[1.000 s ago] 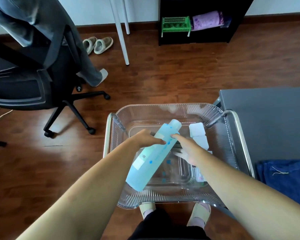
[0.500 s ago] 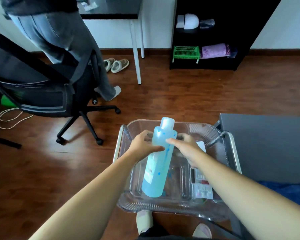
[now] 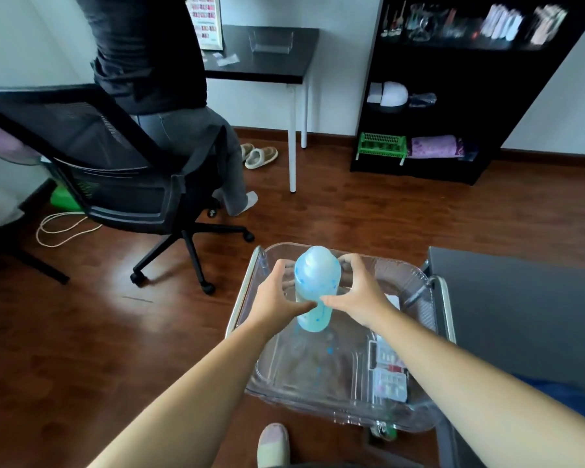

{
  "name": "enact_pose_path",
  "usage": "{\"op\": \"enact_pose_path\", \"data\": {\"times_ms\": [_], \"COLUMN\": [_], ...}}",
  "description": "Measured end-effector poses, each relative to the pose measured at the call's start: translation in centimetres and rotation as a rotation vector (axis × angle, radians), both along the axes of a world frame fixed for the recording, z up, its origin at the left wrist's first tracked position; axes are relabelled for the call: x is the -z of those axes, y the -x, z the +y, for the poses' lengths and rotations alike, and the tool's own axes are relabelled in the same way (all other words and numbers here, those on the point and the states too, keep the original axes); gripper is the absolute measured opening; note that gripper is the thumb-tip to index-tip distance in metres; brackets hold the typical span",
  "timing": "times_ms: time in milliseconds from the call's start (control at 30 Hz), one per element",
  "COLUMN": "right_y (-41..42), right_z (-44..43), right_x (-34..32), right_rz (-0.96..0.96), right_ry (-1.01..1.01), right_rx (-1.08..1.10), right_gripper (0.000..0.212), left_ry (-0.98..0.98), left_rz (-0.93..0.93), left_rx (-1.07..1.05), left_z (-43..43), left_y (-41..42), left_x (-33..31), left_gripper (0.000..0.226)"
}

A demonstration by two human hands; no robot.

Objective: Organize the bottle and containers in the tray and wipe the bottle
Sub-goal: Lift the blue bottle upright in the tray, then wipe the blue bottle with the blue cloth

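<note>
- While both hands wrap it from either side, a tall pale-blue bottle stands upright over the far left part of a clear plastic tray.
- The left hand and right hand each grip the bottle's middle. Their fingers curl round its far side, and the thumbs nearly meet on the near side.
- The tray sits in a metal-framed cart on a wooden floor, just beside a grey surface.
- Along the tray's right side lie flat clear containers with small compartments. Their contents are too small to make out.
- The bottle looks like smooth, stiff plastic, tinted blue all the way down, so it is probably full and fairly heavy. Being tall and narrow, it would likely tip easily.
- Its smooth walls may slip, so a hold round the mid-body, as now, seems soundest. For wiping, one hand could steady the neck below the cap.
- Whether the bottle's base touches the tray floor cannot be told. The thumbs cover part of the bottle, and blue reflections in the clear plastic confuse the view.
- A blue patch at the right edge, behind the right forearm, may be a cloth, but it is mostly hidden.
</note>
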State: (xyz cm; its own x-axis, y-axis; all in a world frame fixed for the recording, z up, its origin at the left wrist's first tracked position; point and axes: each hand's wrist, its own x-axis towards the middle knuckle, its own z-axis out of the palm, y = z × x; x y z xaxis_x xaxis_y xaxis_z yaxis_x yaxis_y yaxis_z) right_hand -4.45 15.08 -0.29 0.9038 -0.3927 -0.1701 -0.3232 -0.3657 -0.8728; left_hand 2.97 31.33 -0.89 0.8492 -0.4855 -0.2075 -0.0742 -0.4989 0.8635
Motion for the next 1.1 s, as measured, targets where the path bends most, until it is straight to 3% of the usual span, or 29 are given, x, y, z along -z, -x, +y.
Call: {"op": "enact_pose_path", "data": {"times_ms": [200, 367, 600, 700, 967, 1100], "right_y": [1.1, 2.2, 6.1, 9.2, 22.1, 27.7], "right_z": [-0.9, -2.9, -7.5, -9.9, -14.4, -14.7], "right_x": [-1.1, -3.8, -7.2, -7.4, -5.1, -2.5], "right_rz": [0.011, -0.001, -0.032, -0.011, 0.273, 0.5], "right_ry": [0.035, 0.099, 0.173, 0.2, 0.326, 0.302], "right_rx": [-0.042, -0.019, 0.071, 0.147, 0.33, 0.334], "right_gripper": [0.063, 0.063, 0.046, 0.043, 0.047, 0.068], "left_ry": [-0.102, -0.129, -0.173, -0.156, -0.33, -0.443], "left_rz": [-0.072, -0.263, -0.707, -0.774, -0.765, -0.745], "left_rx": [0.1, 0.138, 0.328, 0.502, 1.023, 1.179], "left_z": [0.5, 1.2, -5.3, -9.8, -19.7, -22.3], "left_y": [-0.2, -1.0, 0.7, 3.2, 12.5, 17.0], "left_x": [-1.9, -5.6, -11.0, -11.3, -6.4, -3.2], "left_gripper": [0.082, 0.094, 0.082, 0.077, 0.081, 0.082]}}
